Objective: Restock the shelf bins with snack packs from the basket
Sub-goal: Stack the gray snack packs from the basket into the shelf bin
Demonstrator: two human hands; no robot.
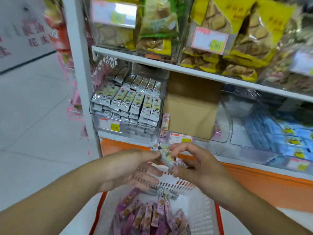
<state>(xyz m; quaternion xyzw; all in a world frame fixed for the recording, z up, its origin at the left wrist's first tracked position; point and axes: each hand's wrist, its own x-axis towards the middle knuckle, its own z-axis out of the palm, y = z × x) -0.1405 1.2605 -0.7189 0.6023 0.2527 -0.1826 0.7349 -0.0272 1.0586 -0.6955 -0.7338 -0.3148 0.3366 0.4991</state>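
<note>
Left hand (pixel 135 168): was bare, no ring, no glove.
Right hand (pixel 198 167): bare too.
Forearms: no sleeves showed.

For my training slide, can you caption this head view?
Both hands, left hand and right hand, hold a snack pack above the basket, before the shelf bins.
</note>
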